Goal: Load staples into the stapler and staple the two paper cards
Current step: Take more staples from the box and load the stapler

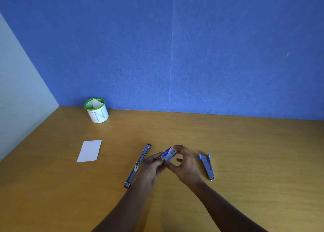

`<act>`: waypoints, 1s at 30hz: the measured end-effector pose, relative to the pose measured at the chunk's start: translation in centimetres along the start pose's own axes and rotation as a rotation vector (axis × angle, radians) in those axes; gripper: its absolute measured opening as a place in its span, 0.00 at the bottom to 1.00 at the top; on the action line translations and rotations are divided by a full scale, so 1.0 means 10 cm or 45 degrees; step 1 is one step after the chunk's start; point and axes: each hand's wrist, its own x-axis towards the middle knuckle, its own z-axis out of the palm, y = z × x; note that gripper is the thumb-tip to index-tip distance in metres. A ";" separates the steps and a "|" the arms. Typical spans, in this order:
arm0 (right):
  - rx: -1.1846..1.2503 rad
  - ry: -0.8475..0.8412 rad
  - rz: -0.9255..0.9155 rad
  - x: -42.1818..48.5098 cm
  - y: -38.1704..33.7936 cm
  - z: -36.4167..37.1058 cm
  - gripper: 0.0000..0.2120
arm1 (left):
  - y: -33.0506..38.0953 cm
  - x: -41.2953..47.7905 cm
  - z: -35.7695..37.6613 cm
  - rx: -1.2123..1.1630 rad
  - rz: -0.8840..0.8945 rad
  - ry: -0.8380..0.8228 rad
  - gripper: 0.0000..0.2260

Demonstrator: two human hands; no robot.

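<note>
Head view is giving me two hands meeting over the middle of the counter point(245, 144), both working on one small staple box point(169, 154). My left hand point(151, 168) is pinching the box's lower left end between thumb and fingers, and my right hand point(185, 165) is curling around its upper right end, fingertips closing on it, so the box is sitting lifted above the wood rather than lying on it. The box is looking like blue and white printed cardboard, a short rectangular block. I am counting one stapler point(138, 165), swung fully open into a long thin strip of shiny metal with dark ends, lying flat just left of my left hand and partly hidden behind it. To the right, well apart from my right hand, one second tool point(207, 166) is lying, metal with blue plastic tips, narrowing to a point towards me; I cannot tell exactly what it is. I am seeing one white rectangle of paper card point(89, 151) on the left, flat and matte; whether it is two cards stacked I cannot tell. One round cup point(97, 111), white with a green mesh rim, is standing by the blue felt-like wall, with a pale slip inside. The counter is showing smooth yellowish wood grain.
</note>
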 end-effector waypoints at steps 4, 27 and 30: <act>0.129 -0.023 0.082 0.00 -0.02 -0.01 0.26 | 0.02 0.01 -0.03 -0.028 0.020 -0.002 0.12; 0.427 -0.052 0.247 0.05 -0.04 -0.12 0.26 | 0.14 0.05 -0.06 -0.029 -0.102 -0.284 0.12; 0.453 -0.037 0.273 0.05 -0.04 -0.12 0.23 | 0.15 0.03 -0.05 -0.060 -0.125 -0.299 0.14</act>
